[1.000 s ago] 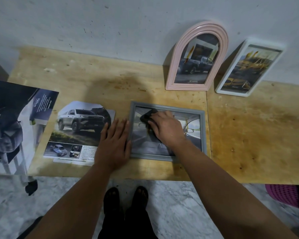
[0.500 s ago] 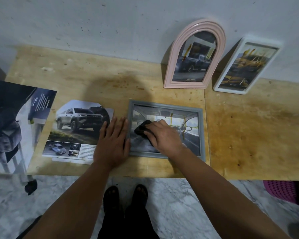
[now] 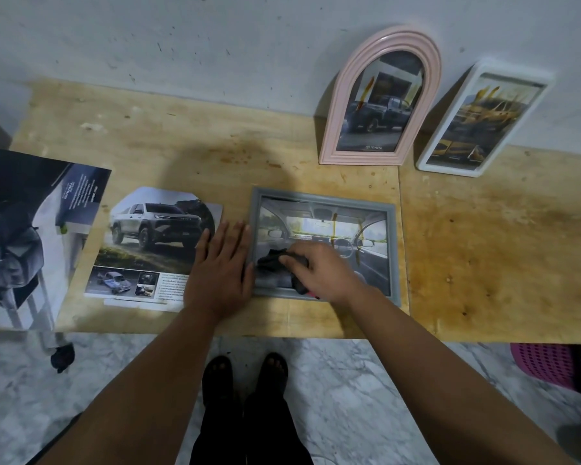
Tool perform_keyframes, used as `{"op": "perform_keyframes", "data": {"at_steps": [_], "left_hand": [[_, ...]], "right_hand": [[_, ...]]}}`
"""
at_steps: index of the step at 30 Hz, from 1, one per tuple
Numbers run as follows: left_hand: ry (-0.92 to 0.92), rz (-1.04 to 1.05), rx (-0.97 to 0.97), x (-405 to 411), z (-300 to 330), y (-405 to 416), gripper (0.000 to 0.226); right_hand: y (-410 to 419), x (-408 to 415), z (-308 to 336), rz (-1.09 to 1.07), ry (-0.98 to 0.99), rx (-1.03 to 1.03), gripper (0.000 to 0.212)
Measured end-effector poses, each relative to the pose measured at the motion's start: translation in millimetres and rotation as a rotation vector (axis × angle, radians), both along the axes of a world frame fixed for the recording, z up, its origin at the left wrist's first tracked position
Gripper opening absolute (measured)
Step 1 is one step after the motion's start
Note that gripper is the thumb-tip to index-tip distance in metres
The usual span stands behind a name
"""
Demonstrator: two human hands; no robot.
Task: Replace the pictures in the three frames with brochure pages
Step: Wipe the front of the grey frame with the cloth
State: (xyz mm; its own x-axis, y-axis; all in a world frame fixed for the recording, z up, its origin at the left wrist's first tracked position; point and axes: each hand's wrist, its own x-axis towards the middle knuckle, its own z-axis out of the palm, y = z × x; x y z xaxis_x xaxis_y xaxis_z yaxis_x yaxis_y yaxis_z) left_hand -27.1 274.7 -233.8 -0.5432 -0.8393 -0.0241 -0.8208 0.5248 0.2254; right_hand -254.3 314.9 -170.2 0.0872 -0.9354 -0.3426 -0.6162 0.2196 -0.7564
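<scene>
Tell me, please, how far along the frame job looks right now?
Nearly finished. The pink frame and white frame lean against the wall with truck pages inside. The grey frame lies flat, also filled; the right hand presses a dark cloth on its glass. Left: standing it up.

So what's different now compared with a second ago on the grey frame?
The right hand, gripping the dark cloth, has slid from the upper middle of the grey frame's glass down toward its lower left, wiping as it goes. The left hand still lies flat beside the frame's left edge, over the truck brochure page. The pink arched frame and white frame still lean on the wall.
</scene>
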Motion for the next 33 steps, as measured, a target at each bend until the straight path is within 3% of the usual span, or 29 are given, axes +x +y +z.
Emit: {"op": "perform_keyframes", "data": {"at_steps": [2, 5, 8, 12, 15, 26, 33], "left_hand": [[-0.004, 0.000, -0.002, 0, 0, 0, 0.068], [-0.003, -0.006, -0.001, 0, -1, -1, 0.069], [0.001, -0.005, -0.002, 0, -1, 0, 0.069], [0.017, -0.002, -0.002, 0, -1, -1, 0.069], [0.007, -0.001, 0.001, 0, -1, 0, 0.069], [-0.015, 0.000, 0.011, 0, 0, 0, 0.069], [-0.025, -0.001, 0.013, 1, -1, 0, 0.069]], "right_hand": [[-6, -6, 9, -0.180, -0.274, 0.165, 0.020], [-20, -20, 12, -0.433, -0.414, 0.072, 0.022], [-42, -32, 8, -0.429, -0.197, -0.146, 0.026], [-58, -29, -6, -0.119, 0.289, -0.361, 0.027], [-46, -14, -28, 0.028, 0.488, -0.387, 0.033], [3, -2, -29, -0.029, 0.399, -0.361, 0.043], [24, 2, -20, -0.021, 0.294, -0.308, 0.036]]}}
